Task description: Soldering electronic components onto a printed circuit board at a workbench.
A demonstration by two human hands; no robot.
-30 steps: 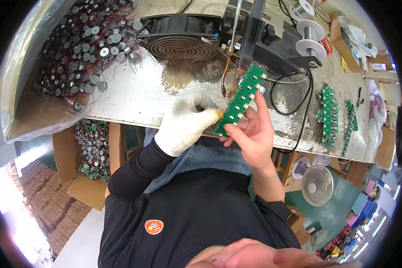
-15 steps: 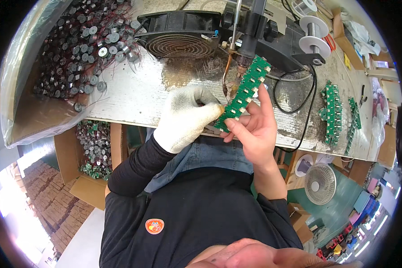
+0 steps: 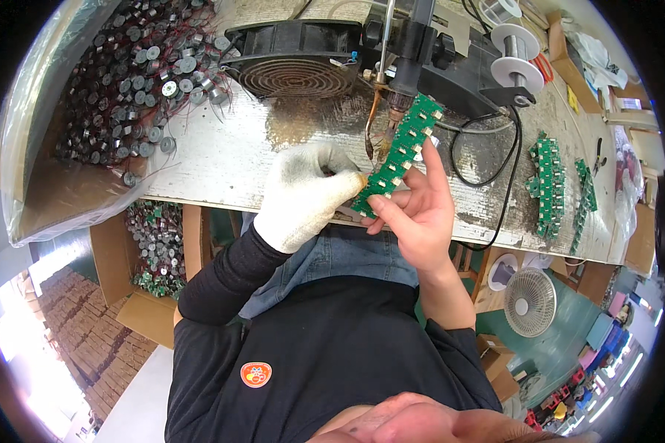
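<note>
A long green circuit board strip [image 3: 404,150] with a row of small white connectors is tilted up beneath a mounted soldering iron [image 3: 389,129]. Bare fingers and thumb of my right hand [image 3: 419,214] grip its lower end. My left hand [image 3: 303,188], in a white glove with a stained thumb tip, is closed in a pinch against the board's left edge. Whatever lies between those gloved fingers is hidden. Just left of the iron's tip, a thin metal guide tube [image 3: 369,140] comes down close to the board.
Small round motors with red wires [image 3: 140,81] fill a plastic-lined box at left. A black fan [image 3: 295,63] stands behind my hands. Solder spools [image 3: 516,55] and a looped black cable [image 3: 488,181] are to the right, beside more green boards [image 3: 549,188] and pliers [image 3: 599,156].
The circuit board and both hands have shifted slightly left, and the board's upper end has dropped a little. Both grips look the same.
</note>
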